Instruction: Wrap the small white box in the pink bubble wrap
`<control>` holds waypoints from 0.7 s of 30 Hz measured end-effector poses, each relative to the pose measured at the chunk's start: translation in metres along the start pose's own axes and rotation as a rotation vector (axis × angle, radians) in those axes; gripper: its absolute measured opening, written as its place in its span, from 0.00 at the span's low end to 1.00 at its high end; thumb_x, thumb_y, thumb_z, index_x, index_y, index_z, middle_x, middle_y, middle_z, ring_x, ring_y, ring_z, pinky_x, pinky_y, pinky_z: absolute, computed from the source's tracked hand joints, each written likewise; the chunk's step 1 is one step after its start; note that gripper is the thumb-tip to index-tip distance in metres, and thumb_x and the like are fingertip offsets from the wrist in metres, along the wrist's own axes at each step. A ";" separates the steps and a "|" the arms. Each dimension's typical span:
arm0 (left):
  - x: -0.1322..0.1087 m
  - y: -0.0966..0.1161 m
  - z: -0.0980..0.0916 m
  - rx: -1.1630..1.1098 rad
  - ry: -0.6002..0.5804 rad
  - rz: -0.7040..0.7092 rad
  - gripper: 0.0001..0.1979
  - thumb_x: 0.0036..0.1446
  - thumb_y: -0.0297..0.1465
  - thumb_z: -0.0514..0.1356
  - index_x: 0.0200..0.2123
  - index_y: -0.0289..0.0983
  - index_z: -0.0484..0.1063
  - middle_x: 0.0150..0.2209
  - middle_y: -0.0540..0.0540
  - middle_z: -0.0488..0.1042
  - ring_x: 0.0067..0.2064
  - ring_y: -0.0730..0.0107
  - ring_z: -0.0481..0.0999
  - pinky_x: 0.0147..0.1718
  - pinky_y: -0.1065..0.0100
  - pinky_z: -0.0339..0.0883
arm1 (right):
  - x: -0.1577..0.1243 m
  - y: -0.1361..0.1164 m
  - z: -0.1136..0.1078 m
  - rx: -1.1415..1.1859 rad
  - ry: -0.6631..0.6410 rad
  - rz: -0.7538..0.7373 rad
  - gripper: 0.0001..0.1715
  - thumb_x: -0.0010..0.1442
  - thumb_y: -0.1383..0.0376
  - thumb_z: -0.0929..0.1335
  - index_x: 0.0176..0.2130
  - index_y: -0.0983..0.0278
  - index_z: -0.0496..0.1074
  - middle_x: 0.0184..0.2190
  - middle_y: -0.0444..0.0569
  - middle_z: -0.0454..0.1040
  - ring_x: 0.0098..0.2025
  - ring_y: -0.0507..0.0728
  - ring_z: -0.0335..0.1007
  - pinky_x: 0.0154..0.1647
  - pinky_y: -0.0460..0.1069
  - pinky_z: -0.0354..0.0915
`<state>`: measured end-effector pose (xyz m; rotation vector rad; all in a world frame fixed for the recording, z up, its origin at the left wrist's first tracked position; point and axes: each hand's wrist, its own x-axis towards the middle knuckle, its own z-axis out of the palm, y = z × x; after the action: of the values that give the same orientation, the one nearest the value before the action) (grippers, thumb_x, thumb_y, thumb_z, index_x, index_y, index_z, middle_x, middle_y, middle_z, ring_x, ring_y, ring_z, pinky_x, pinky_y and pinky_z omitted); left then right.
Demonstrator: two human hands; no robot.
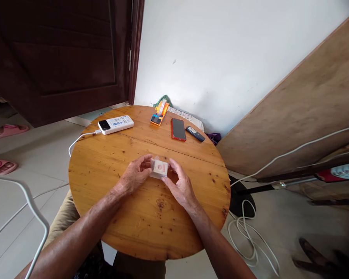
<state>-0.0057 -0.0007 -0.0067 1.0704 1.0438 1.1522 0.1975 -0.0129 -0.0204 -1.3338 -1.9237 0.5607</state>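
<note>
A small whitish box with reddish print, in clear plastic wrapping (159, 168), is held over the middle of the round wooden table (116, 162). My left hand (135, 172) pinches its left side between thumb and fingers. From the right, my right hand (180, 184) has its thumb at the box's lower right corner and its fingers curved by the upper right side. The box's underside is hidden.
Along the table's far side are a white power bank (119, 124) with a cable, an orange tape dispenser (160, 113), a red-edged phone (178, 129) and a dark handheld device (195, 134). White cables (244, 228) loop on the floor. A person's pink sandal (10, 131) shows left.
</note>
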 end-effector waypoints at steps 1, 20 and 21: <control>0.000 0.000 0.000 0.005 0.006 -0.003 0.26 0.44 0.26 0.63 0.50 0.34 0.72 0.46 0.40 0.79 0.46 0.60 0.79 0.49 0.59 0.73 | 0.000 -0.001 0.000 -0.006 -0.002 -0.010 0.35 0.59 0.63 0.70 0.64 0.59 0.61 0.57 0.56 0.73 0.56 0.64 0.72 0.58 0.63 0.68; 0.008 0.010 -0.015 -0.646 0.199 -0.322 0.17 0.50 0.16 0.57 0.44 0.33 0.68 0.41 0.38 0.80 0.42 0.65 0.82 0.55 0.60 0.71 | 0.045 -0.040 -0.041 -0.143 -0.250 -0.340 0.11 0.59 0.67 0.71 0.43 0.56 0.77 0.46 0.48 0.77 0.50 0.59 0.74 0.55 0.58 0.67; 0.008 0.009 -0.015 -0.645 0.190 -0.319 0.17 0.50 0.17 0.57 0.44 0.33 0.68 0.42 0.38 0.80 0.42 0.65 0.82 0.56 0.60 0.71 | 0.046 -0.038 -0.039 -0.158 -0.256 -0.353 0.10 0.59 0.67 0.71 0.42 0.57 0.78 0.45 0.48 0.77 0.48 0.59 0.74 0.53 0.57 0.68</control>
<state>-0.0211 0.0099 -0.0014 0.2806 0.8542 1.2191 0.1937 0.0140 0.0460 -1.0150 -2.3909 0.4239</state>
